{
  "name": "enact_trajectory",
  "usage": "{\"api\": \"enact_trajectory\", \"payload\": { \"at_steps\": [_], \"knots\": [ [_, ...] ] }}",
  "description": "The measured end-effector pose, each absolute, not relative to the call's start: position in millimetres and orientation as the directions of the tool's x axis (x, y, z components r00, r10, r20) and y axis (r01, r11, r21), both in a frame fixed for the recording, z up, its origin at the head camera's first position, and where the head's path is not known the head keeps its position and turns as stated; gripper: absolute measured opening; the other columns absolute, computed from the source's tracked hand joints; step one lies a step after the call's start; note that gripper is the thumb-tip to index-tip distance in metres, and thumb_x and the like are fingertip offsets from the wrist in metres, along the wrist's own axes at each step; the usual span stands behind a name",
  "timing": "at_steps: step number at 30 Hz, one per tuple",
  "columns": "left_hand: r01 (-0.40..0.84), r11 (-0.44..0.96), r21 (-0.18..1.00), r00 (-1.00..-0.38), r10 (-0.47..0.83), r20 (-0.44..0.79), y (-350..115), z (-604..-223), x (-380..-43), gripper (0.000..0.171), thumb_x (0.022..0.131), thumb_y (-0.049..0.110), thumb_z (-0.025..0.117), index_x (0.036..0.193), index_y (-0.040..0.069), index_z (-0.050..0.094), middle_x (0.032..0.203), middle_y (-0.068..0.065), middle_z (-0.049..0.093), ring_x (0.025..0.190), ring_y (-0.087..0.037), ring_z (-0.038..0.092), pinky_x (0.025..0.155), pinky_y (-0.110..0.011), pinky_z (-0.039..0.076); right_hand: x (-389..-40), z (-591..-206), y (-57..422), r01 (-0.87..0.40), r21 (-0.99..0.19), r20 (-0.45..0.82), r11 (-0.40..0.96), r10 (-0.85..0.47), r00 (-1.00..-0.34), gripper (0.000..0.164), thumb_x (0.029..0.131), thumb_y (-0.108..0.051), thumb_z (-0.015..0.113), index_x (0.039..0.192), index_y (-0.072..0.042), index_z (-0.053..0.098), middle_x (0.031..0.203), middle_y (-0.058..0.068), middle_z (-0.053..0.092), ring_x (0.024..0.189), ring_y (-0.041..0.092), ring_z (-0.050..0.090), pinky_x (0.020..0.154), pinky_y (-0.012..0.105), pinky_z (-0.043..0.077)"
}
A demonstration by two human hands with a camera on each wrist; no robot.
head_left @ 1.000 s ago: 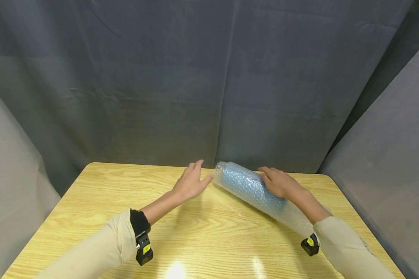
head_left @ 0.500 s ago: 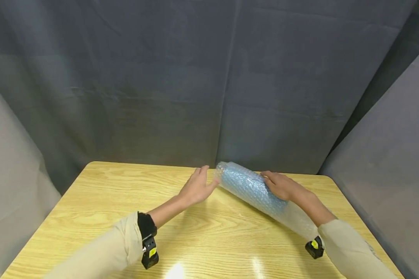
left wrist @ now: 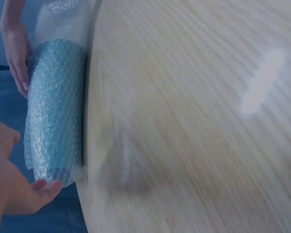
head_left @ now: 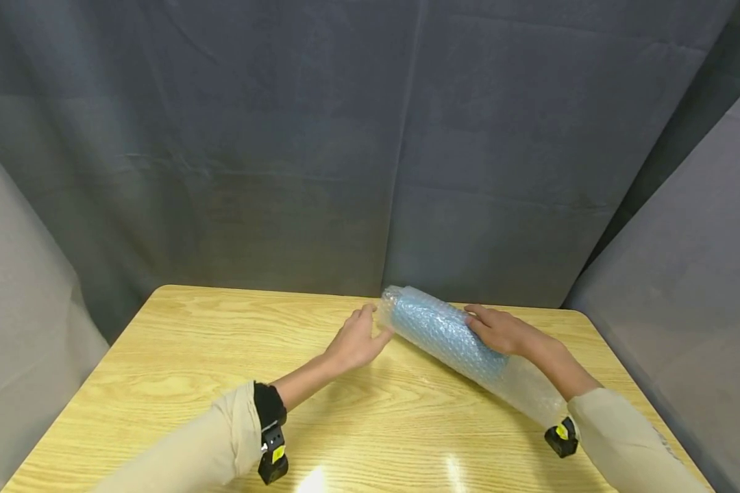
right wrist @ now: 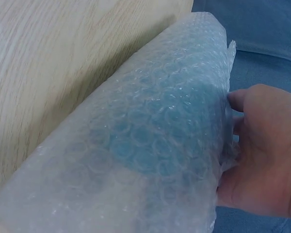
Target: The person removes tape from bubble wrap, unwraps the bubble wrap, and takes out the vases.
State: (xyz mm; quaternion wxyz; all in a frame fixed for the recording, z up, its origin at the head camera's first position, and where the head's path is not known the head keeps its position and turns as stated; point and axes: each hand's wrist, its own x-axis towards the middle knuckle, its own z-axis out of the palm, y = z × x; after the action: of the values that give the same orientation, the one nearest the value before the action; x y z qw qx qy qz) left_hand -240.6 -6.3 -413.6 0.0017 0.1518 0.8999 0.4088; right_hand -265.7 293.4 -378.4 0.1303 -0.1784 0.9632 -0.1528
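The left hand [head_left: 354, 344] has moved up to one end of the bubble-wrapped roll [head_left: 445, 335] on the bench [head_left: 203, 342] — loose, not gripping — while the right hand [head_left: 503, 331] rests relaxed against its side, so two-handed control seems near.

One left hand [head_left: 359, 341] and one right hand [head_left: 502, 332] are showing, with two sleeves [head_left: 185, 441] and two black wrist devices [head_left: 274, 465]; one bubble-wrapped bundle [head_left: 439, 334] is resting on one table [head_left: 222, 332]; one dark curtain [head_left: 271, 150] is hanging at twelve o'clock, two paler cloths [head_left: 684, 274] at nine and three
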Motion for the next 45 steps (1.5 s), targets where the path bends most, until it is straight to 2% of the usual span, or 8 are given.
{"api": "enact_trajectory", "payload": {
  "at_steps": [14,16,19,22,33,38,41,45],
  "knots": [
    [0.195,0.497,0.845,-0.953,0.299,0.044,19.5,-421.6,-234.5,0.061,0.099,0.033,0.06,0.137,-0.012,0.044,0.123,-0.028,0.061,0.112,-0.037,0.061,0.088,-0.045,0.054,-269.2,-371.7,296.3,-0.3,-0.324,-0.252,0.897,-0.388,-0.886,0.057,0.108,-0.035,0.039,0.148,0.006,0.039,0.144,0.032,0.044,0.131,0.051,0.041,0.105,0.063,0.035],
    [0.177,0.488,0.855,-0.951,0.307,0.022,23.6,-422.8,-232.5,0.059,0.1,0.034,0.06,0.132,-0.014,0.048,0.1,-0.02,0.067,0.086,-0.028,0.066,0.07,-0.036,0.055,-269.4,-372.3,296.3,-0.308,-0.325,-0.249,0.894,-0.395,-0.884,0.057,0.108,-0.035,0.04,0.147,0.007,0.04,0.143,0.032,0.046,0.13,0.051,0.042,0.105,0.064,0.035],
    [0.133,0.449,0.883,-0.948,0.317,-0.018,29.8,-425.1,-229.5,0.061,0.1,0.033,0.06,0.135,-0.015,0.046,0.063,-0.003,0.055,0.048,-0.011,0.046,0.044,-0.023,0.038,-269.4,-373.2,295.5,-0.303,-0.321,-0.26,0.897,-0.391,-0.883,0.057,0.107,-0.036,0.042,0.146,0.005,0.042,0.142,0.031,0.047,0.13,0.05,0.043,0.105,0.063,0.035],
    [0.061,0.382,0.922,-0.947,0.314,-0.067,36.0,-427.0,-227.5,0.062,0.1,0.03,0.061,0.138,-0.015,0.042,0.05,0.005,0.037,0.04,-0.005,0.025,0.038,-0.019,0.021,-268.7,-372.5,293.4,-0.285,-0.306,-0.293,0.908,-0.375,-0.88,0.059,0.107,-0.039,0.042,0.148,0.004,0.041,0.143,0.031,0.046,0.131,0.051,0.042,0.105,0.064,0.034],
    [-0.048,0.307,0.95,-0.957,0.26,-0.132,49.6,-428.7,-224.2,0.071,0.098,0.032,0.063,0.147,-0.01,0.033,0.075,0.001,0.052,0.048,-0.008,0.033,0.049,-0.022,0.035,-265.6,-368.5,289.2,-0.23,-0.276,-0.353,0.933,-0.321,-0.879,0.063,0.107,-0.043,0.039,0.15,0.004,0.039,0.145,0.032,0.043,0.132,0.053,0.039,0.104,0.066,0.034],
    [-0.078,0.304,0.949,-0.956,0.246,-0.158,53.5,-427.4,-222.5,0.069,0.098,0.035,0.063,0.145,-0.008,0.037,0.121,-0.019,0.06,0.094,-0.027,0.062,0.086,-0.046,0.054,-263.4,-365.7,284.7,-0.147,-0.297,-0.401,0.944,-0.263,-0.877,0.068,0.104,-0.047,0.044,0.15,0.002,0.039,0.145,0.031,0.044,0.125,0.051,0.048,0.088,0.061,0.05],
    [-0.092,0.293,0.952,-0.954,0.248,-0.169,56.9,-426.6,-222.8,0.07,0.098,0.037,0.063,0.144,-0.009,0.038,0.132,-0.026,0.055,0.119,-0.04,0.055,0.098,-0.055,0.048,-262.8,-361.4,279.2,-0.049,-0.303,-0.442,0.952,-0.185,-0.878,0.07,0.101,-0.049,0.05,0.15,0.0,0.04,0.144,0.031,0.044,0.118,0.048,0.053,0.071,0.056,0.056],
    [-0.123,0.265,0.956,-0.954,0.232,-0.187,60.1,-427.2,-223.1,0.071,0.097,0.038,0.064,0.144,-0.008,0.039,0.134,-0.027,0.054,0.123,-0.041,0.053,0.1,-0.056,0.046,-263.4,-358.5,272.1,0.034,-0.31,-0.463,0.95,-0.12,-0.878,0.073,0.097,-0.052,0.053,0.15,-0.004,0.04,0.146,0.03,0.041,0.118,0.047,0.052,0.067,0.055,0.056]
  ]
}}
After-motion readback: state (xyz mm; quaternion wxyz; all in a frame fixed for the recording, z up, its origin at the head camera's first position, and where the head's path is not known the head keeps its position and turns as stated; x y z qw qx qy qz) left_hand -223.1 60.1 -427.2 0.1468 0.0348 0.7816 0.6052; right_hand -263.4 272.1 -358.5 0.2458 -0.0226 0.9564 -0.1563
